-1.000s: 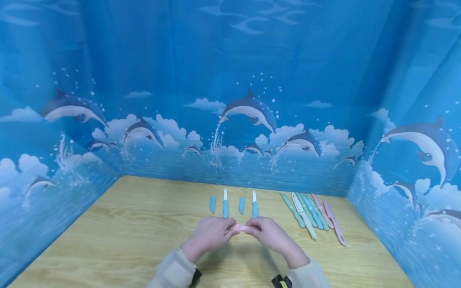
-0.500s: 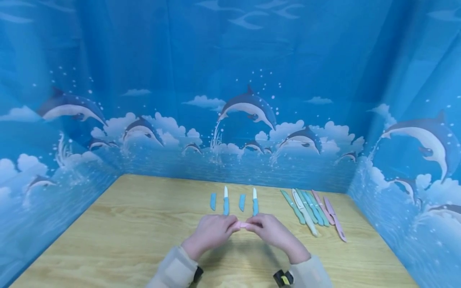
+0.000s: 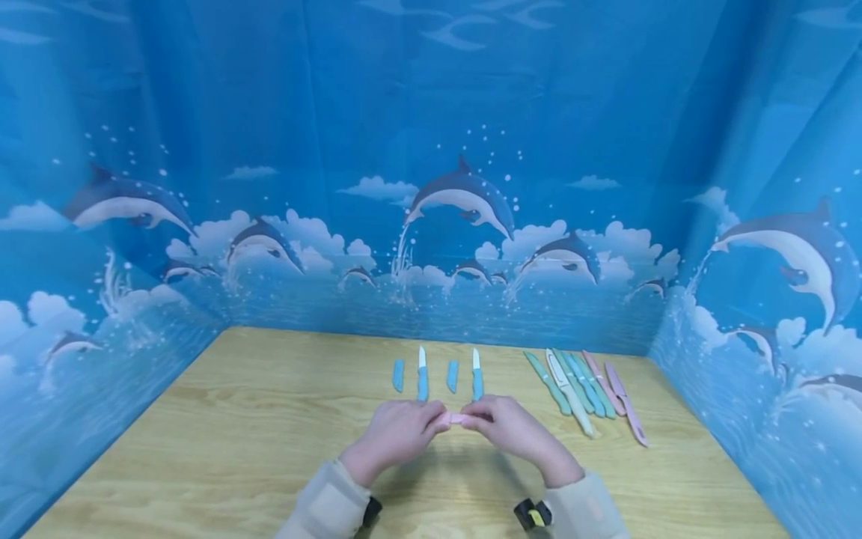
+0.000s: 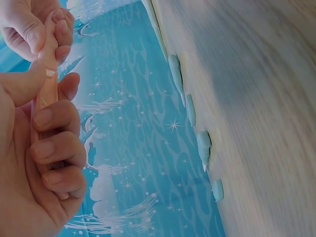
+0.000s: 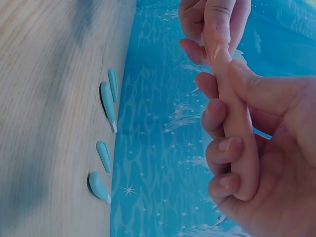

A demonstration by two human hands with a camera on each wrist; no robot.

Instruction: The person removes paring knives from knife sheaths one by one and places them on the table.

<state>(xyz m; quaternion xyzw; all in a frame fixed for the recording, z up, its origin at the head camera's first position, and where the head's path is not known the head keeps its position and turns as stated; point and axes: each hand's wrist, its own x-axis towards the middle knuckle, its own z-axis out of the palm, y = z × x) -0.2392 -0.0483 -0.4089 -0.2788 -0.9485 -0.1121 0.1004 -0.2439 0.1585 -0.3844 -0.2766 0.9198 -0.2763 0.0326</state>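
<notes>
Above the wooden table, both hands grip a slim pink knife with its sheath point(image 5: 237, 113), held end to end. My left hand point(image 3: 397, 433) wraps its fingers round the sheath end, its thumb near the joint. The right hand point(image 3: 517, 433) has its fingers curled round the smooth handle, thumb along it. A narrow pale strip point(image 4: 50, 73) shows at the joint in the left wrist view; most of the blade is hidden. Just beyond the hands lie two blue paring knives, one left point(image 3: 423, 378) and one right point(image 3: 477, 378), with their pale blades bare.
Left of each blue knife lies a blue sheath: one left point(image 3: 399, 376), another right point(image 3: 453, 376). At the table's right lie several green, blue and pink knives around a whitish one point(image 3: 569, 393), with a pink one point(image 3: 626, 404) outermost. A blue dolphin curtain point(image 3: 303, 187) surrounds the table point(image 3: 202, 449).
The head view has tilted slightly, so the table things sit a little higher. Both hands keep their hold on the pink knife and sheath, with only slight finger movement.
</notes>
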